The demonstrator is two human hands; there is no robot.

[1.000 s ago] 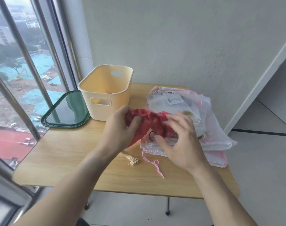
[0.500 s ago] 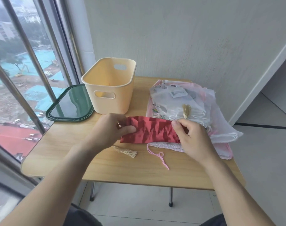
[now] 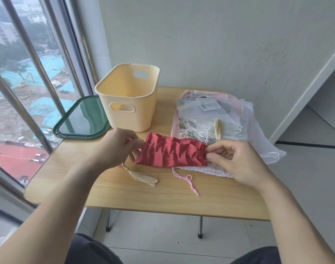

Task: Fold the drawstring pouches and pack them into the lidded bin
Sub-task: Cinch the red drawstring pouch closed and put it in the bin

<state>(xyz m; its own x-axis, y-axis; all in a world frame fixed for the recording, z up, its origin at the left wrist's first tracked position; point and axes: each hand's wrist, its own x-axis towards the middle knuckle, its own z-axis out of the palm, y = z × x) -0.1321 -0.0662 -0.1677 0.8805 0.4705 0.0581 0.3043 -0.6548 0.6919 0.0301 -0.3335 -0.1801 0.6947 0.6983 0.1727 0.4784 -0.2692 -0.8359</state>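
A crumpled red satin drawstring pouch [image 3: 171, 152] is stretched flat between both hands just above the light wooden bench [image 3: 124, 189], near its middle. The left hand [image 3: 116, 147] pinches the pouch's left end with curled fingers [image 3: 138, 143], and the right hand [image 3: 237, 161] pinches the right end between thumb and forefinger. A beige tassel [image 3: 143, 177] hangs from the left end onto the bench, well inside the near edge; a second tassel [image 3: 219, 128] lies on the heap of white and pink pouches [image 3: 220, 119] at the right, which spills over the bench's right edge. A pink cord [image 3: 189, 181] trails from the heap onto bare wood. The open cream plastic bin [image 3: 129, 98] stands behind the left hand, and its dark green lid [image 3: 82, 119] lies just beside it, overhanging the left edge by the window.
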